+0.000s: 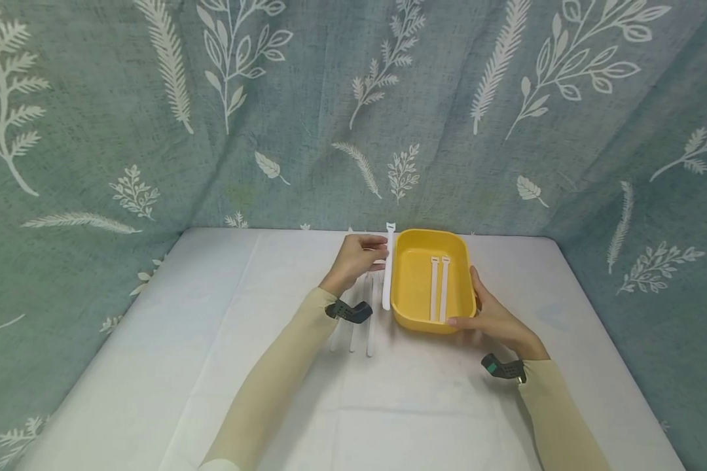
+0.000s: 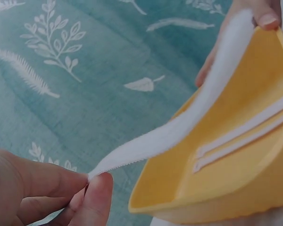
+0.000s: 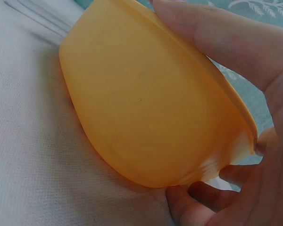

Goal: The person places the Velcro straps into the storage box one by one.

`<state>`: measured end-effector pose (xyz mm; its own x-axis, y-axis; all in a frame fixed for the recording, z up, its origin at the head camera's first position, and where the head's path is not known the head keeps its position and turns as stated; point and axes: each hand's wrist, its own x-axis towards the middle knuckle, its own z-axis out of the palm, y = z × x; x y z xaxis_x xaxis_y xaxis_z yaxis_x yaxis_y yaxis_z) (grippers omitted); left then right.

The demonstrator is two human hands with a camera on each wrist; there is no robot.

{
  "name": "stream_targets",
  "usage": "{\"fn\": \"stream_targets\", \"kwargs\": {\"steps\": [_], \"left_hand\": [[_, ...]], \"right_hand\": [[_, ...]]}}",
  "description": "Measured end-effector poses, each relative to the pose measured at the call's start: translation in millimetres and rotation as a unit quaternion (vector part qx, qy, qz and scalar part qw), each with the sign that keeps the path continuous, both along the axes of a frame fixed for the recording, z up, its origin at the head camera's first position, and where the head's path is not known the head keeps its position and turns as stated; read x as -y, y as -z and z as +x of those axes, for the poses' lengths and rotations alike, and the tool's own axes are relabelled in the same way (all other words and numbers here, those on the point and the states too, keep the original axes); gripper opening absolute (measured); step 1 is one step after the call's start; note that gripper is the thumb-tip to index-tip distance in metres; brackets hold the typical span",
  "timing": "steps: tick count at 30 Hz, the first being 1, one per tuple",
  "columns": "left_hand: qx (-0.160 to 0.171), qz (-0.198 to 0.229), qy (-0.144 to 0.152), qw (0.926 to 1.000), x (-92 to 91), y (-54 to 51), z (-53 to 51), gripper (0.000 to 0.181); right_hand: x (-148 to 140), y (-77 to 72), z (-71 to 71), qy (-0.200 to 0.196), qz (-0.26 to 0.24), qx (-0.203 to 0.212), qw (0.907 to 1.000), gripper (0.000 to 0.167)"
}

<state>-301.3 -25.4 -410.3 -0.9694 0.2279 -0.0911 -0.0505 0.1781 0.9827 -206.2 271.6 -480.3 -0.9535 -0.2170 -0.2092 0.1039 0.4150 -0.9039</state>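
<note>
My left hand [image 1: 356, 258] pinches a white hook-and-loop cable tie [image 1: 388, 281] between thumb and fingertips, beside the left rim of a yellow plastic basin [image 1: 412, 281]. In the left wrist view that tie [image 2: 148, 143] stretches from the fingertips across the basin's opening. My right hand [image 1: 501, 320] grips the basin at its right front corner, thumb at the rim and fingers round the side. Two more white cable ties [image 1: 434, 288] lie side by side inside the basin. The right wrist view shows the basin's outer wall [image 3: 141, 99] tilted in the hand's grip.
Several thin white ties [image 1: 370, 327] lie on the table left of the basin, partly behind the left wrist. A white cloth [image 1: 259, 392] covers the table. Green leaf-patterned curtains [image 1: 306, 118] stand at the back and sides.
</note>
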Motion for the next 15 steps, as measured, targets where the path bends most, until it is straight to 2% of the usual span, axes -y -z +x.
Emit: {"fn": "stream_targets", "kwargs": {"steps": [15], "left_hand": [[-0.010,-0.020,0.021,0.9995,-28.4,5.7,-11.0,0.032]], "right_hand": [[-0.3,-2.0,0.6,0.001,0.008,-0.002,1.0000,0.139]]}}
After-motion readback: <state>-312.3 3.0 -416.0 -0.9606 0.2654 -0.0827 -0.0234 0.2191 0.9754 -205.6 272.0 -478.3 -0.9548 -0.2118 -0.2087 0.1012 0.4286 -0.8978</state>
